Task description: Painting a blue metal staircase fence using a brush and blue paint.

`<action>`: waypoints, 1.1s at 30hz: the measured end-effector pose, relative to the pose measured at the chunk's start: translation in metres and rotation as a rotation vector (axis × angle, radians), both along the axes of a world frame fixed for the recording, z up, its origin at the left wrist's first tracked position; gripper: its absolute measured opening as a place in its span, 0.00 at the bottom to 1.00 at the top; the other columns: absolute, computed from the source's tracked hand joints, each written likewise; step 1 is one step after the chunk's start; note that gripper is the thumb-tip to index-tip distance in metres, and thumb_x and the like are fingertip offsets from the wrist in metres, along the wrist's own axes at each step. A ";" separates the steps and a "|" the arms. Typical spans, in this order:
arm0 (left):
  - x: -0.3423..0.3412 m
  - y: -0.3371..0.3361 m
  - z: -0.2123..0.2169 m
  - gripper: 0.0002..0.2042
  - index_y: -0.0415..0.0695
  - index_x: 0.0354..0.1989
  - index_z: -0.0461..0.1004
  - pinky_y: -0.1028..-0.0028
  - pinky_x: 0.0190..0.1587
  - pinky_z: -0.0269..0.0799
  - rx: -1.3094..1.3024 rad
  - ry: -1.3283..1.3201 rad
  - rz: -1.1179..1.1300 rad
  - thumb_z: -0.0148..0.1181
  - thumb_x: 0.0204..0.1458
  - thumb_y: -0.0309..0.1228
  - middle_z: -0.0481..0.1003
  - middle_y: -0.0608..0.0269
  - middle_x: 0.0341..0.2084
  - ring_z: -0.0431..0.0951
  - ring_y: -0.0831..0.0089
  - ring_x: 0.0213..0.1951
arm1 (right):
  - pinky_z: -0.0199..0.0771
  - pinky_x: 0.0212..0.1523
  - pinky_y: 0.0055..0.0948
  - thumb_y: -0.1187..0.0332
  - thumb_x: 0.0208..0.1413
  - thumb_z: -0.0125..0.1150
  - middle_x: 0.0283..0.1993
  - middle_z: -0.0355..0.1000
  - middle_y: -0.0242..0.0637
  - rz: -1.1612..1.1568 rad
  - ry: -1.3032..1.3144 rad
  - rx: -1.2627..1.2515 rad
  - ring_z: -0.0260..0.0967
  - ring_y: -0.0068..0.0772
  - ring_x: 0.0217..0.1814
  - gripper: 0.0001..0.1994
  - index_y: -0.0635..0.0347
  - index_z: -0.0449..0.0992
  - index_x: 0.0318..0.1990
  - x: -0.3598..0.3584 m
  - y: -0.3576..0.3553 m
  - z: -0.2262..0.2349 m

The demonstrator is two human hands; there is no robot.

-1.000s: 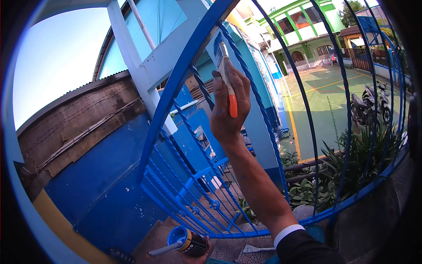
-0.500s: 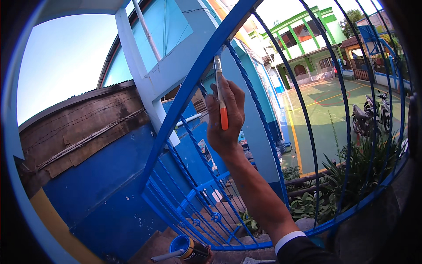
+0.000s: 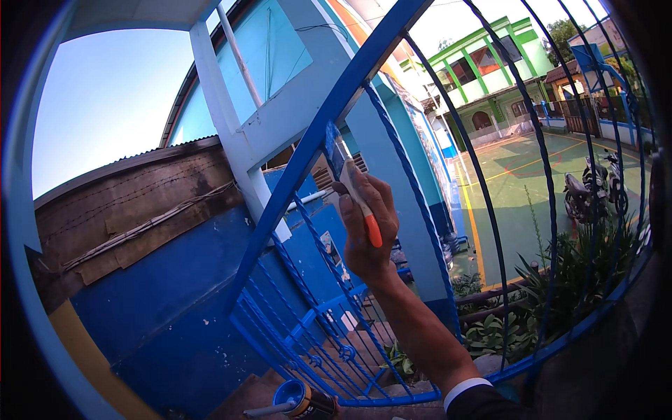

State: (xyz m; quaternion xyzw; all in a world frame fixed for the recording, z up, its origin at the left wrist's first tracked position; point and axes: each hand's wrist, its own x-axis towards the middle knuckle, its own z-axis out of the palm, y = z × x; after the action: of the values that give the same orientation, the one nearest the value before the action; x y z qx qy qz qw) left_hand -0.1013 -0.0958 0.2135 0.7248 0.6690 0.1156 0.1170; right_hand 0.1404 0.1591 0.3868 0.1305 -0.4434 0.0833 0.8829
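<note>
Here's my right hand point(image 3: 371, 224), fingers closed round a paintbrush point(image 3: 374, 231), clamped on its handle, the orange butt poking out below my grip. Above my knuckles the blue-stained bristles point(image 3: 334, 140) are right up at the thick blue rail point(image 3: 343, 84); whether they press on its underside, I can't quite tell. The rail slants down past my fingers, high on the right, low on the left. Just right of my hand runs a twisted bar point(image 3: 404, 159), and more blue bars fan out below and to the left.

Down my arm, a white cuff point(image 3: 465, 387) and a dark sleeve point(image 3: 483, 404). Well below and left of the hand sits a paint can point(image 3: 313, 406), blue inside, tilted, a pale rod point(image 3: 269, 411) sticking out of its mouth. My left hand? It doesn't show clearly, so I can't say how it's set.

Farther out, right of my hand: leafy plants point(image 3: 567, 280) behind the bars, parked motorcycles point(image 3: 591, 185), a green court point(image 3: 511, 168), and beyond it a green-and-white building point(image 3: 483, 66). Out to the left, a blue wall point(image 3: 175, 301).
</note>
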 end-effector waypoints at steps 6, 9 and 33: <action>0.010 0.014 -0.067 0.27 0.38 0.57 0.73 0.49 0.65 0.71 -0.031 -0.671 -0.017 0.63 0.58 0.49 0.77 0.47 0.53 0.76 0.51 0.56 | 0.83 0.49 0.33 0.69 0.70 0.57 0.55 0.70 0.51 0.072 0.150 -0.094 0.76 0.39 0.56 0.20 0.74 0.73 0.63 0.006 0.015 0.023; 0.013 0.020 -0.092 0.30 0.39 0.58 0.72 0.47 0.65 0.70 -0.033 -1.012 -0.005 0.61 0.58 0.52 0.76 0.46 0.54 0.75 0.49 0.57 | 0.79 0.54 0.30 0.69 0.70 0.55 0.53 0.71 0.48 0.055 0.010 -0.075 0.75 0.35 0.56 0.20 0.73 0.72 0.64 0.001 -0.003 0.007; 0.061 0.118 -0.173 0.37 0.41 0.67 0.69 0.36 0.64 0.65 -0.289 -2.654 0.005 0.51 0.60 0.59 0.72 0.40 0.62 0.66 0.37 0.67 | 0.84 0.42 0.32 0.65 0.46 0.80 0.38 0.83 0.47 0.214 -1.258 -0.557 0.83 0.34 0.36 0.19 0.70 0.85 0.42 0.047 -0.071 -0.035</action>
State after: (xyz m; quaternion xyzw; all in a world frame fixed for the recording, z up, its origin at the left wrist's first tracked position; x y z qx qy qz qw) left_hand -0.0400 0.0225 0.0410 0.0442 0.0570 0.6575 0.7500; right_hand 0.1875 0.0886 0.3519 -0.1308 -0.8175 0.3401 0.4459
